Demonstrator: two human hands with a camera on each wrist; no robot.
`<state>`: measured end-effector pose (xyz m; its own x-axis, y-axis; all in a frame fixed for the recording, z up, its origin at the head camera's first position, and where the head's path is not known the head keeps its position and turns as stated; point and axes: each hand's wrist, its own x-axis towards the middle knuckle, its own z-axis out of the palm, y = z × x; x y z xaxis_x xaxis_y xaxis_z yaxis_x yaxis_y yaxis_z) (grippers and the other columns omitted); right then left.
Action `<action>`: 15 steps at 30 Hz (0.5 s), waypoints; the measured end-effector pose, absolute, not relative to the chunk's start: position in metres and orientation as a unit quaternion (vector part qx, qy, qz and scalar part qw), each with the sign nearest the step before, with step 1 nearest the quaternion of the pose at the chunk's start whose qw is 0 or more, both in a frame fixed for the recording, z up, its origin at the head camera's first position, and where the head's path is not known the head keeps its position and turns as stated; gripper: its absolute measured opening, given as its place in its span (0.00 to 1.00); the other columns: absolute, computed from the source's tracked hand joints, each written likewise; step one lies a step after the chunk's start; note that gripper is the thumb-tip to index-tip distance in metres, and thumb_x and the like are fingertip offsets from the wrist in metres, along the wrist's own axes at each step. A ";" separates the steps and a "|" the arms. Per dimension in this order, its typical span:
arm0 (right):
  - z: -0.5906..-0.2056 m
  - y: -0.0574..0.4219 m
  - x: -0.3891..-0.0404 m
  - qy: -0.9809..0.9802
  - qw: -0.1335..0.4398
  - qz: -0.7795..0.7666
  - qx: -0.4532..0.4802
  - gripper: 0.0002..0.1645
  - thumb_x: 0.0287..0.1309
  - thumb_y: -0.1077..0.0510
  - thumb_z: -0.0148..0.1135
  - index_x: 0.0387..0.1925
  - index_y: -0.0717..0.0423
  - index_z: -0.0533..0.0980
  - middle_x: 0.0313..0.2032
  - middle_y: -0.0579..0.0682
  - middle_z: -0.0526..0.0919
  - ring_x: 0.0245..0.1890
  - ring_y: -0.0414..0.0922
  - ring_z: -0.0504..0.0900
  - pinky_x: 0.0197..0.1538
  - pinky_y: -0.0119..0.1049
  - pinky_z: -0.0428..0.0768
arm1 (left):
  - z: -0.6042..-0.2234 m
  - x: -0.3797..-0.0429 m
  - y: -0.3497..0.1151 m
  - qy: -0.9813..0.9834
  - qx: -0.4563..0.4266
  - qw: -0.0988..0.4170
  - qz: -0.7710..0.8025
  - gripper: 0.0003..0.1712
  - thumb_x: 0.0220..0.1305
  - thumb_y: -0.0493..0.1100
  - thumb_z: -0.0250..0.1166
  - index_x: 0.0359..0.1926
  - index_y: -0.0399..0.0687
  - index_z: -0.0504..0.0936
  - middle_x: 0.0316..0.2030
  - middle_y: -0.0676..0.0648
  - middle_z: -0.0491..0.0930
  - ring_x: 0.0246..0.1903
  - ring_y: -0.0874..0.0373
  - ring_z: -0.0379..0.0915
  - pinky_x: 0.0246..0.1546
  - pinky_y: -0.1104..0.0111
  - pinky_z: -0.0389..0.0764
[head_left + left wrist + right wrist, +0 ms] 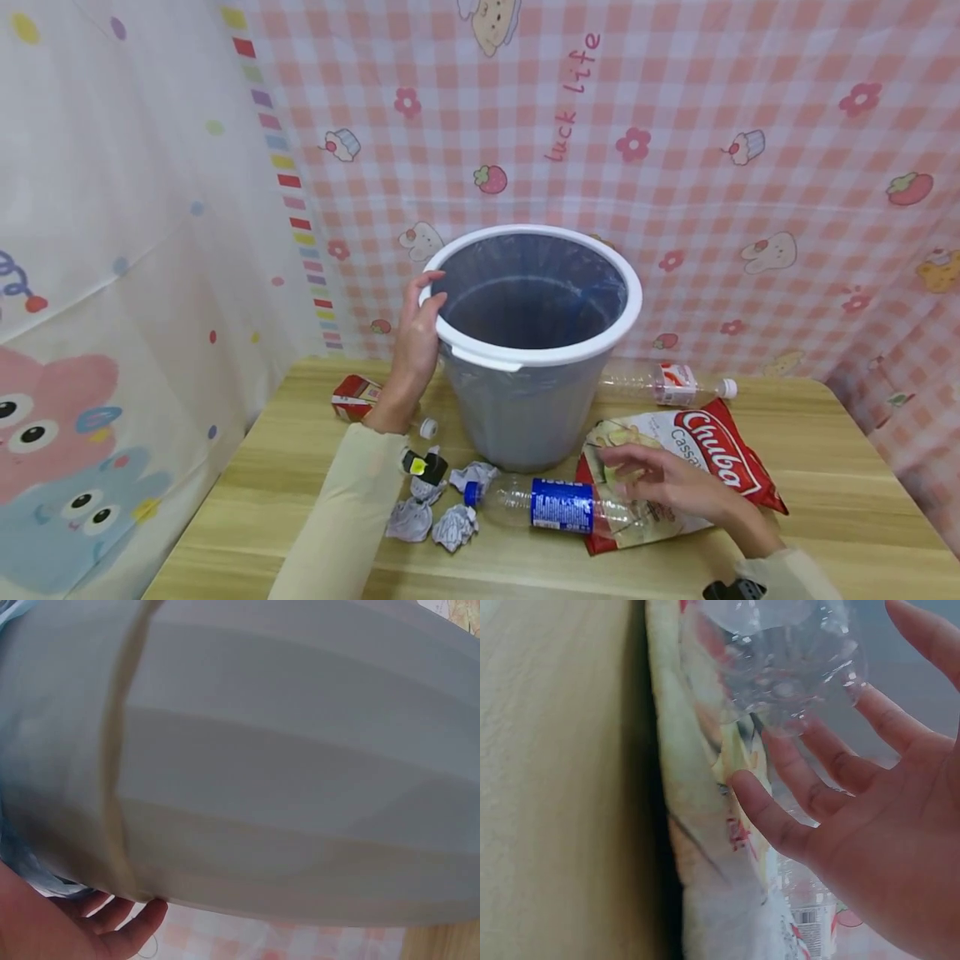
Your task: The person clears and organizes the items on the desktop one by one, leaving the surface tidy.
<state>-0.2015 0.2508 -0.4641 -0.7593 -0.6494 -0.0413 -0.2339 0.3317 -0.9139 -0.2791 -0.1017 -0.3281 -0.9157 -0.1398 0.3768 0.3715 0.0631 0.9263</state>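
Note:
A grey trash bin (525, 408) with a white rim and a clear liner stands upright on the table. At the rim's left side, my left hand (416, 342) grips the edge. In the left wrist view, the bin's grey wall (300, 765) fills most of the picture, with left fingertips (154, 907) against it. My right hand (667, 479) hovers over a red and white chip bag (720, 446), its fingers spread. Just by those fingers is the base of a clear plastic bottle (561, 505) with a blue label and cap. The right wrist view shows the bottle's base (795, 667) near the fingertips.
Several crumpled paper balls (454, 527) lie left of the blue-labelled bottle. Behind the left forearm are a red carton (354, 397) and a white bottle cap (428, 428). Another clear bottle (675, 384) lies behind the chip bag. A checked curtain (675, 83) hangs behind the table.

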 end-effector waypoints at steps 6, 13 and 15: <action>-0.470 0.254 -0.200 0.795 0.219 -0.494 -0.277 0.33 0.65 0.58 0.60 0.68 0.65 0.64 0.62 0.69 0.70 0.56 0.59 0.76 0.51 0.33 0.77 | -0.326 -0.279 -0.102 -0.708 -0.081 0.191 -0.675 0.21 0.71 0.40 0.48 0.61 0.40 0.71 0.67 0.43 0.66 0.66 0.51 0.61 0.67 0.60 0.62; -0.474 0.257 -0.199 0.796 0.241 -0.486 -0.270 0.33 0.66 0.56 0.59 0.69 0.63 0.64 0.63 0.68 0.71 0.59 0.65 0.73 0.55 0.34 0.73 | -0.327 -0.279 -0.102 -0.709 -0.084 0.189 -0.675 0.21 0.71 0.40 0.48 0.62 0.40 0.71 0.67 0.43 0.66 0.66 0.50 0.62 0.67 0.59 0.63; -0.476 0.257 -0.199 0.796 0.250 -0.484 -0.263 0.33 0.66 0.55 0.60 0.69 0.62 0.65 0.63 0.67 0.71 0.61 0.66 0.71 0.58 0.41 0.72 | -0.327 -0.279 -0.102 -0.709 -0.083 0.191 -0.674 0.21 0.71 0.40 0.48 0.62 0.41 0.71 0.67 0.43 0.66 0.66 0.51 0.62 0.67 0.60 0.63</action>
<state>-0.1990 0.2571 -0.4765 -0.7370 -0.6605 -0.1434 -0.1772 0.3935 -0.9021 -0.2792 -0.1024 -0.3272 -0.9135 -0.1386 0.3826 0.3751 0.0778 0.9237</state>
